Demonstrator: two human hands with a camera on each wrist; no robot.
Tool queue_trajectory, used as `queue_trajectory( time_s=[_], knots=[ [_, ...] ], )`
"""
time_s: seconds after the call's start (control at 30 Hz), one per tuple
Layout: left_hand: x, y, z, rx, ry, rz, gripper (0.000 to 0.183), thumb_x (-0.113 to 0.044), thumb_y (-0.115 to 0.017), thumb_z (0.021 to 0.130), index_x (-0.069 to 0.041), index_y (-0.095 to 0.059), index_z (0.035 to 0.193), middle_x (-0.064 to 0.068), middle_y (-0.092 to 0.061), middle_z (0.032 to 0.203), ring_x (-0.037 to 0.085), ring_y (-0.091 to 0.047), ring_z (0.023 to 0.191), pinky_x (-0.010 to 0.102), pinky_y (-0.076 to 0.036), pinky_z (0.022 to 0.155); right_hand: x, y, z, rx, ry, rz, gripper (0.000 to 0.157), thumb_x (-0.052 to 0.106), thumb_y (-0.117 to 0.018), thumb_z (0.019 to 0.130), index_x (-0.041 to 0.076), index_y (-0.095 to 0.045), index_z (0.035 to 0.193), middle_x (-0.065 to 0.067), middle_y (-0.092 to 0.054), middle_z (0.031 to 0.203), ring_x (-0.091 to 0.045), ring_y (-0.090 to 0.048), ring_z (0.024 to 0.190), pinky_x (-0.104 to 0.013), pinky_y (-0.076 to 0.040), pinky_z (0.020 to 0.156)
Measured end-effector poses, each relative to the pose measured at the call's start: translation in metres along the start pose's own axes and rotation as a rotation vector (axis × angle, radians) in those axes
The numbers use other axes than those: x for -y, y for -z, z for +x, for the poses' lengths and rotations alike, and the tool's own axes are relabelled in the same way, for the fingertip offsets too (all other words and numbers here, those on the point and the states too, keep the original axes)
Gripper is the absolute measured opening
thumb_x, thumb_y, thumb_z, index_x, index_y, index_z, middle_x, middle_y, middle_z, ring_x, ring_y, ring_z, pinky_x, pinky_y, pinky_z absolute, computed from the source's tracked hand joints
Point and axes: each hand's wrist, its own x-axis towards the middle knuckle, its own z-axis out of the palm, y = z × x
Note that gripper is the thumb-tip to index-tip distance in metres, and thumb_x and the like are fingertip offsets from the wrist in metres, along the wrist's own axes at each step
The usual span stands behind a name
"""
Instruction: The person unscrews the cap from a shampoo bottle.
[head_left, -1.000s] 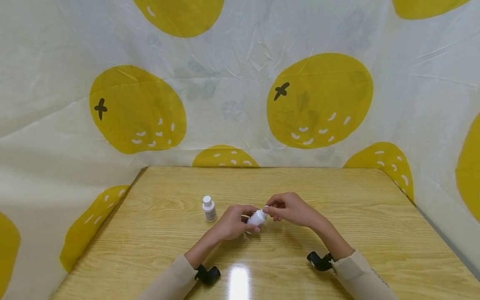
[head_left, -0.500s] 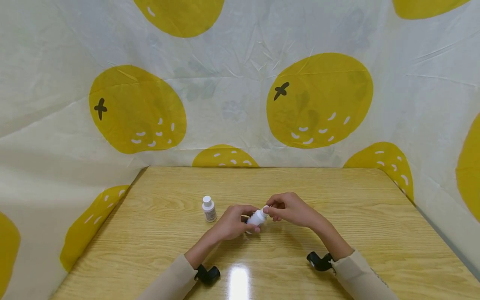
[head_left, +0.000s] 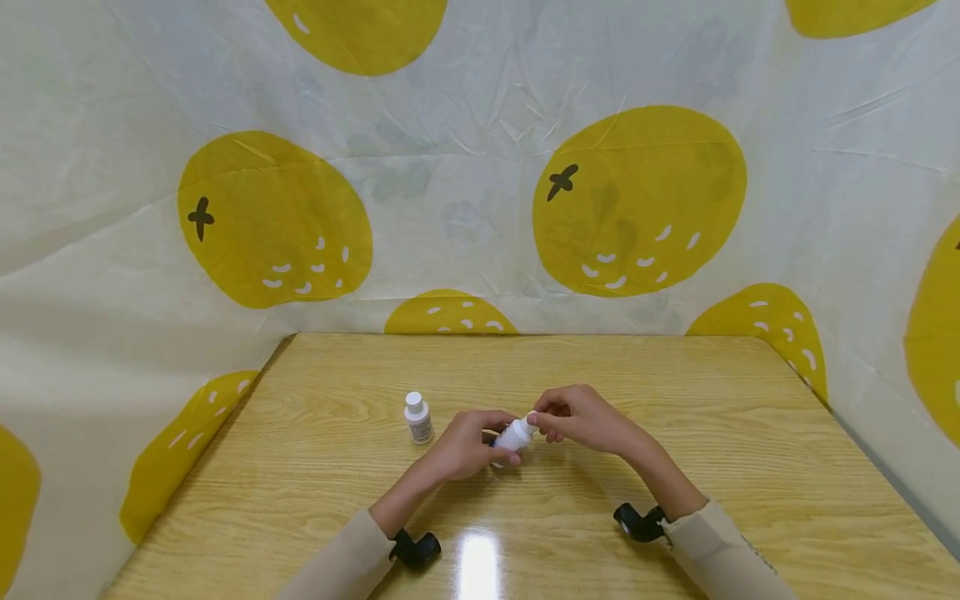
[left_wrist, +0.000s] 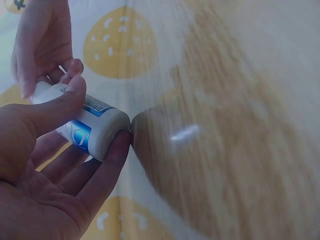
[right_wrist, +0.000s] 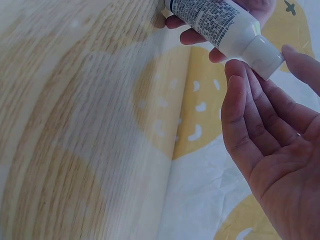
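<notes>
A small white bottle (head_left: 513, 437) with a blue-and-white label is tilted, its capped end toward the upper right. My left hand (head_left: 471, 446) grips its body, thumb on one side and fingers round the other, as the left wrist view shows. On the white cap (right_wrist: 266, 57), my right hand (head_left: 588, 419) pinches with thumb and fingertips. The cap sits on the bottle's neck. Small dense print covers the label side (right_wrist: 205, 20) seen in the right wrist view. A second white bottle (head_left: 418, 419) with a white cap stands upright on the table, left of my left hand.
The wooden table (head_left: 337, 367) carries a bright light reflection near its front. Behind and beside it hangs a white cloth (head_left: 450, 217) with large yellow fruit prints. Black wrist cameras (head_left: 416, 550) are worn at both sleeves.
</notes>
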Motion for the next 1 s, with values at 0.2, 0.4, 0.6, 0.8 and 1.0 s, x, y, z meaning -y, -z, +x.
queue_trajectory(
  time_s=[0.2, 0.4, 0.6, 0.8, 1.0],
  knots=[
    [0.0004, 0.0005, -0.0003, -0.001, -0.006, -0.007, 0.039, -0.013, -0.085, 0.086, -0.014, -0.074, 0.123, 0.004, -0.075, 0.12, 0.018, -0.07, 0.112, 0.026, -0.061, 0.092, 0.0009, 0.0004, -0.0009, 0.005, 0.0, 0.004, 0.027, 0.028, -0.064, 0.104, 0.003, -0.073, 0.11, -0.017, -0.076, 0.094, -0.036, -0.072, 0.079, -0.048, -0.063, 0.072],
    [0.0009, 0.0003, 0.0001, -0.001, 0.002, -0.006, 0.04, -0.013, -0.085, 0.086, -0.013, -0.073, 0.124, 0.006, -0.074, 0.121, 0.021, -0.07, 0.114, 0.028, -0.061, 0.093, 0.0, 0.0007, -0.0006, -0.008, -0.012, -0.003, 0.027, 0.03, -0.064, 0.104, 0.004, -0.074, 0.106, -0.015, -0.076, 0.094, -0.034, -0.072, 0.079, -0.048, -0.063, 0.072],
    [0.0004, -0.0001, 0.0006, -0.006, 0.004, -0.007, 0.039, -0.012, -0.085, 0.086, -0.013, -0.073, 0.123, 0.007, -0.074, 0.122, 0.023, -0.07, 0.115, 0.03, -0.062, 0.092, 0.0001, 0.0008, -0.0004, -0.007, -0.02, 0.0, 0.026, 0.029, -0.065, 0.103, 0.005, -0.074, 0.104, -0.016, -0.076, 0.093, -0.036, -0.072, 0.08, -0.049, -0.063, 0.072],
    [-0.0009, 0.0005, -0.0002, -0.009, 0.003, -0.013, 0.039, -0.012, -0.085, 0.086, -0.012, -0.073, 0.123, 0.007, -0.074, 0.121, 0.023, -0.07, 0.114, 0.031, -0.062, 0.093, 0.0023, 0.0037, -0.0013, 0.0, -0.023, 0.012, 0.028, 0.029, -0.064, 0.104, 0.003, -0.073, 0.108, -0.019, -0.075, 0.096, -0.037, -0.072, 0.08, -0.049, -0.063, 0.072],
    [-0.0024, 0.0009, -0.0011, -0.009, 0.005, -0.01, 0.039, -0.012, -0.084, 0.086, -0.013, -0.074, 0.123, 0.004, -0.074, 0.121, 0.02, -0.069, 0.113, 0.029, -0.061, 0.093, 0.0017, 0.0074, -0.0024, -0.011, -0.025, 0.026, 0.029, 0.029, -0.065, 0.103, 0.002, -0.073, 0.109, -0.02, -0.075, 0.1, -0.037, -0.073, 0.081, -0.049, -0.063, 0.072]
  ],
)
